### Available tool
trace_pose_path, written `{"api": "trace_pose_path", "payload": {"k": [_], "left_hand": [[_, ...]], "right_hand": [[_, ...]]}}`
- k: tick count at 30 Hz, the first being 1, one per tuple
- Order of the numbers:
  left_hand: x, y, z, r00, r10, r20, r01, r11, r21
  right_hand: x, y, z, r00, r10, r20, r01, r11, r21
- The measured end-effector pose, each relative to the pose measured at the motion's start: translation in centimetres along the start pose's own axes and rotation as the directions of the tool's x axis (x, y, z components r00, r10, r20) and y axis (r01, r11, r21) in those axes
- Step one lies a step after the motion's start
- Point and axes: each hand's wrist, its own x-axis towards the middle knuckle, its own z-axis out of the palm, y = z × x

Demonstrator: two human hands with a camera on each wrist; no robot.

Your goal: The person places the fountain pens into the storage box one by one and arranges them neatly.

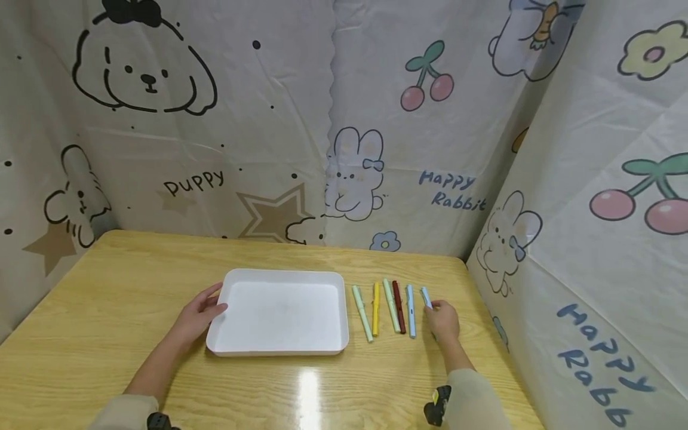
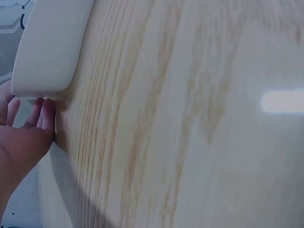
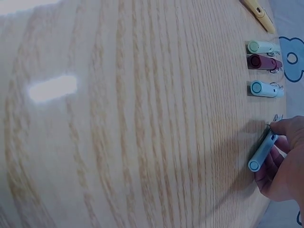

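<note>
A shallow white tray [image 1: 276, 352] lies on the table with its long side toward me. My left hand [image 1: 197, 316] grips its left end, the thumb at the rim; in the left wrist view, fingertips [image 2: 46, 114] reach under that end. At the far right of the row of pens, my right hand [image 1: 445, 322] pinches a light blue pen [image 1: 426, 296] between thumb and fingers. The right wrist view has this pen [image 3: 262, 153] slanted, its round end toward the camera. Another light blue pen [image 1: 411, 310] lies just to its left.
Between tray and right hand lie a pale green pen [image 1: 362, 313], a yellow pen [image 1: 375, 309], a second pale green pen [image 1: 391, 306] and a dark red pen [image 1: 399, 307]. The wooden table [image 1: 258, 394] is bordered by a printed cloth [image 1: 279, 149] behind and on both sides.
</note>
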Motion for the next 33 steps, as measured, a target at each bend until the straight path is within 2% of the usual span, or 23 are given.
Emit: {"api": "trace_pose_path", "payload": {"k": [8,17,33], "left_hand": [[0.1,-0.3,0.1,1.0,0.0,-0.003,0.0,1.0,0.008],[0.1,-0.4,0.2,1.0,-0.002,-0.012,0.002,1.0,0.003],[0.0,-0.4,0.3,1.0,0.006,-0.026,-0.006,1.0,-0.002]], "right_hand": [[-0.2,0.1,-0.2,1.0,-0.026,0.003,0.026,1.0,-0.014],[0.1,-0.9,-1.1,0.995,-0.1,0.0,0.1,0.995,0.005],[-0.3,-4.0,-2.2,0.959,-0.273,0.072,0.276,0.961,-0.033]]}}
